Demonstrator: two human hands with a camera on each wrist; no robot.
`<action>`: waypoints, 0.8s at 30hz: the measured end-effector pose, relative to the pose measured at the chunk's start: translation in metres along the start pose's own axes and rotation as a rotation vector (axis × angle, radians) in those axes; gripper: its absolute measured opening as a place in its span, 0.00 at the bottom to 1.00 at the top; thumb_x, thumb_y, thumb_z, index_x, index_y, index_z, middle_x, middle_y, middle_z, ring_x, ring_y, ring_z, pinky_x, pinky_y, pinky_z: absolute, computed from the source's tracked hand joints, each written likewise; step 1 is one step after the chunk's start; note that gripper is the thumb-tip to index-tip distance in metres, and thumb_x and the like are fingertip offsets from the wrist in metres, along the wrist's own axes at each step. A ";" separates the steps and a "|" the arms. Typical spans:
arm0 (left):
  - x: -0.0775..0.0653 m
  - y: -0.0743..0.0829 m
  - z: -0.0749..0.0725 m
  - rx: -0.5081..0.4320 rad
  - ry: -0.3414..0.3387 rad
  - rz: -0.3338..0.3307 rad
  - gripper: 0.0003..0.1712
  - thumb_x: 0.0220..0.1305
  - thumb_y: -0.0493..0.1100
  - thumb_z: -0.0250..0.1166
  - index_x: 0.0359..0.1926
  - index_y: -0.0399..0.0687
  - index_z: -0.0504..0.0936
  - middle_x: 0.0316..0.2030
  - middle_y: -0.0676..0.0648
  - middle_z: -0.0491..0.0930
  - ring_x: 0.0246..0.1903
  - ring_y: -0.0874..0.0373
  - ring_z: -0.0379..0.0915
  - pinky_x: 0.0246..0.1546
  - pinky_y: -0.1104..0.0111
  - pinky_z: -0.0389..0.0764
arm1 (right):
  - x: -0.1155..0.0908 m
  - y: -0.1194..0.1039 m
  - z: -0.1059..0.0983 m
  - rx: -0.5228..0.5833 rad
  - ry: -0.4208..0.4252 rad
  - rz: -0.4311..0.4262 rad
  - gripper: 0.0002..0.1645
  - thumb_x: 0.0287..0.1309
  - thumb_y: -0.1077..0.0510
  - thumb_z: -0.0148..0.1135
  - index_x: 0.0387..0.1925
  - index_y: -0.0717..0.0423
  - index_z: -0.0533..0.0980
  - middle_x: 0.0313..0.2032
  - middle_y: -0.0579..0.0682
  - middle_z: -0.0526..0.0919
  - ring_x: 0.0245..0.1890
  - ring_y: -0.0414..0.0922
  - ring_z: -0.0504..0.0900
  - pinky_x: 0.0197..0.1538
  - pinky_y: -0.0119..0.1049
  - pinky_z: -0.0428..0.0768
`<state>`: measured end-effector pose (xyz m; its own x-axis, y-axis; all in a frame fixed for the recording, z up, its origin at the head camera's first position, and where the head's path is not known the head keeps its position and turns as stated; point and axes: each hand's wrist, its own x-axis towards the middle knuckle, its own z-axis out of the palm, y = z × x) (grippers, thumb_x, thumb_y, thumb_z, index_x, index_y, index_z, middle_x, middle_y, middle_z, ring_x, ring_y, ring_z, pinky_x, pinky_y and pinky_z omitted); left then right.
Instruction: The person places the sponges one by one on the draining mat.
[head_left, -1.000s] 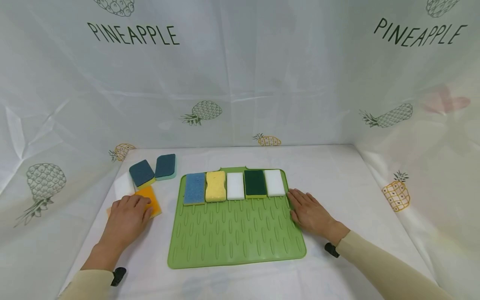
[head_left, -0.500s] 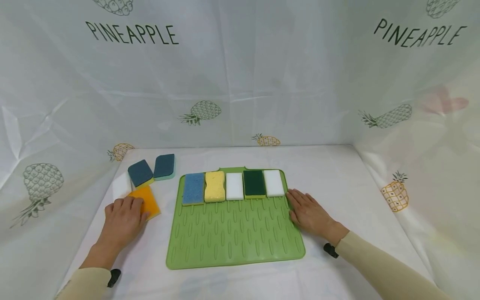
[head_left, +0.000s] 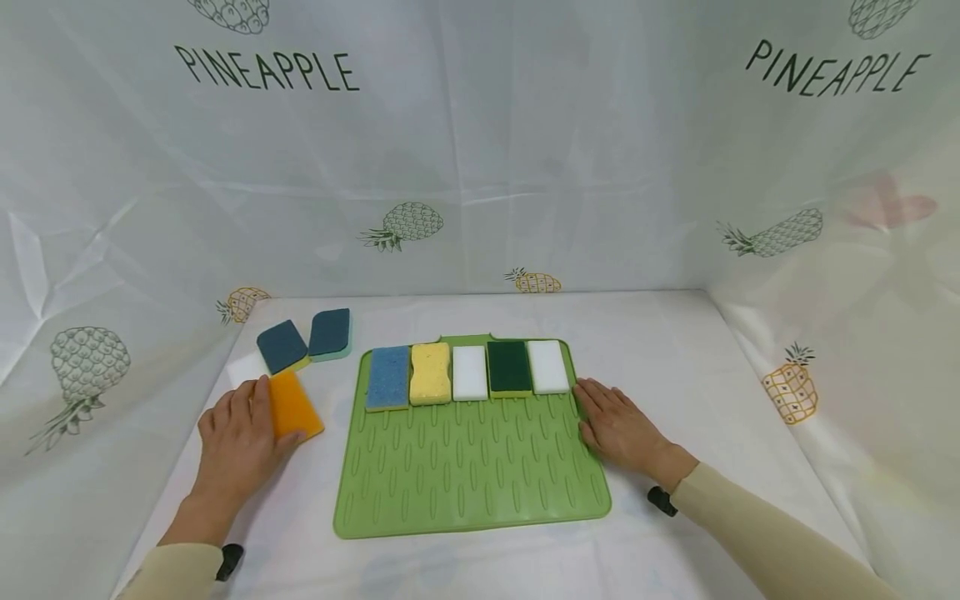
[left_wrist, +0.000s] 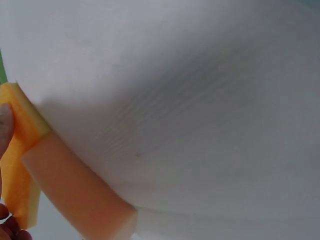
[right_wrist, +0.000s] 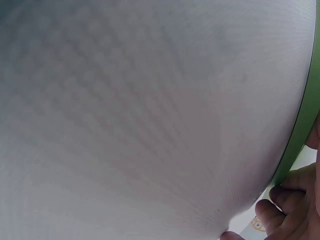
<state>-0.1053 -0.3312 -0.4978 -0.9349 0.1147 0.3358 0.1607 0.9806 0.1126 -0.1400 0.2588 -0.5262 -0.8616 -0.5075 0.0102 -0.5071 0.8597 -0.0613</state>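
Observation:
My left hand (head_left: 238,433) grips an orange sponge (head_left: 294,405) at the left of the table, thumb on its near edge and fingers at its far left edge. The left wrist view shows this orange sponge (left_wrist: 22,150) between thumb and fingertips, with a peach-coloured sponge block (left_wrist: 80,187) right against it; in the head view my hand hides that block. Just beyond my fingers lies a white sponge (head_left: 246,368), partly covered. My right hand (head_left: 618,423) rests with extended fingers along the right edge of the green ridged mat (head_left: 472,467).
Along the mat's far side stand a blue sponge (head_left: 387,377), a yellow sponge (head_left: 431,373), a white sponge (head_left: 470,372), a dark green sponge (head_left: 510,367) and another white sponge (head_left: 549,367) in a row. Two dark blue-topped sponges (head_left: 282,346) lie at the far left.
My left fingers have shifted from lying over the orange sponge to its left edge, uncovering more of it, and now grip it. My right hand has stayed at the mat's edge.

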 end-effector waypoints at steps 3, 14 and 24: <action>0.002 0.001 -0.002 -0.001 -0.007 -0.005 0.67 0.48 0.52 0.86 0.75 0.24 0.55 0.63 0.21 0.60 0.60 0.24 0.55 0.55 0.33 0.59 | 0.000 0.000 0.000 -0.003 -0.003 0.000 0.38 0.79 0.49 0.51 0.79 0.69 0.60 0.79 0.65 0.63 0.79 0.62 0.63 0.75 0.64 0.68; 0.010 0.008 -0.008 0.003 -0.059 -0.032 0.65 0.44 0.50 0.85 0.71 0.22 0.58 0.61 0.19 0.60 0.59 0.23 0.54 0.63 0.32 0.59 | 0.000 0.001 -0.001 -0.059 0.012 -0.019 0.39 0.79 0.48 0.52 0.78 0.69 0.61 0.78 0.64 0.65 0.78 0.62 0.65 0.75 0.64 0.68; 0.010 0.002 -0.007 0.075 -0.109 0.026 0.72 0.40 0.52 0.88 0.73 0.19 0.54 0.63 0.19 0.59 0.62 0.23 0.54 0.64 0.31 0.62 | 0.000 0.002 0.000 -0.061 0.025 -0.028 0.38 0.78 0.48 0.52 0.77 0.69 0.62 0.77 0.65 0.66 0.77 0.62 0.66 0.74 0.65 0.69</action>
<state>-0.1126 -0.3295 -0.4879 -0.9602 0.1527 0.2337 0.1650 0.9857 0.0339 -0.1409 0.2602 -0.5263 -0.8468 -0.5306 0.0362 -0.5310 0.8474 0.0001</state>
